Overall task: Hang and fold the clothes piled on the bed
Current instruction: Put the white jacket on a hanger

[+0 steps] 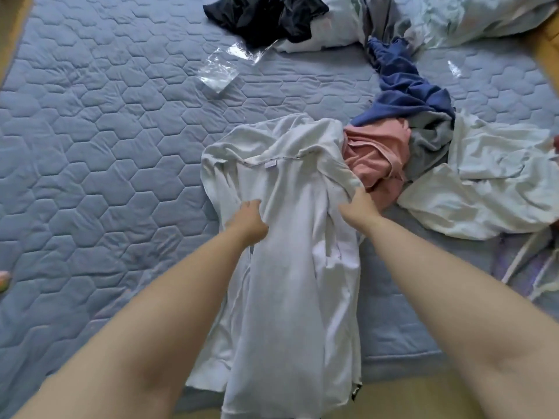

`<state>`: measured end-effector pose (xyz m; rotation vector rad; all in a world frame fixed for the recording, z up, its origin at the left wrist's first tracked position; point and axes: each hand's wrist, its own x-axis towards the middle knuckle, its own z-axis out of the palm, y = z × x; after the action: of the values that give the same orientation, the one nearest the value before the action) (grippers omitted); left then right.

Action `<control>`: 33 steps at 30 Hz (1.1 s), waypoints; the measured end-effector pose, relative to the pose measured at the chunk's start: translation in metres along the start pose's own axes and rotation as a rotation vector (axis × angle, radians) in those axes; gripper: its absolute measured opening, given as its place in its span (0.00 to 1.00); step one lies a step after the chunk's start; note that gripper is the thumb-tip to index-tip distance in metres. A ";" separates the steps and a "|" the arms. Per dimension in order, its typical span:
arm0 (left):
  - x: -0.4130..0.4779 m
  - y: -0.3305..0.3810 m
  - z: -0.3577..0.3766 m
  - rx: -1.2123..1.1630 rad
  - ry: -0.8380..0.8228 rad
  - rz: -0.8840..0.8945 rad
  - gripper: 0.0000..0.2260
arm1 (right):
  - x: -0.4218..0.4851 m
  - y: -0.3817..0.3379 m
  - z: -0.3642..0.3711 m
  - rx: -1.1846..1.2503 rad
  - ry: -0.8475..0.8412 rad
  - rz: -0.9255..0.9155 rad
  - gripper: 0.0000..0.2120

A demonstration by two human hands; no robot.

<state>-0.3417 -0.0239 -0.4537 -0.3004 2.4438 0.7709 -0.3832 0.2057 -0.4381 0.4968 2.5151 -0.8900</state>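
Note:
A white shirt (290,213) lies lengthwise on the blue quilted bed (99,164), collar and label facing up, its hem hanging over the near edge. My left hand (246,220) grips a fold of the cloth on the shirt's left side. On the shirt's right shoulder my right hand (358,204) holds the bunched fabric. To the right lies the pile: a pink garment (375,158), a grey one (429,146), a dark blue one (402,89) and a pale mint-white garment (484,182).
A black garment (266,16) lies at the far edge of the bed beside pale bedding (472,16). A crumpled clear plastic bag (219,71) sits on the quilt. White hangers (526,267) lie at the right edge.

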 end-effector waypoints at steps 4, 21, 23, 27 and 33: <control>-0.008 -0.015 0.070 0.037 -0.234 -0.035 0.27 | -0.008 0.077 0.039 0.002 -0.064 0.203 0.27; -0.073 -0.006 0.243 -0.032 -0.273 0.124 0.23 | -0.098 0.236 0.121 0.483 -0.372 0.488 0.13; -0.080 -0.002 0.246 -0.026 -0.225 0.123 0.22 | -0.101 0.234 0.108 0.525 -0.373 0.447 0.10; -0.094 0.025 0.259 -0.142 -0.064 0.050 0.18 | -0.108 0.238 0.069 0.462 -0.346 0.346 0.14; -0.101 0.071 0.280 -0.423 -0.382 -0.046 0.20 | -0.102 0.262 0.001 0.142 -0.052 0.171 0.06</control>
<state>-0.1610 0.2020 -0.5546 -0.3299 1.9006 1.2032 -0.1765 0.3769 -0.5204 0.7123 2.3327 -1.0053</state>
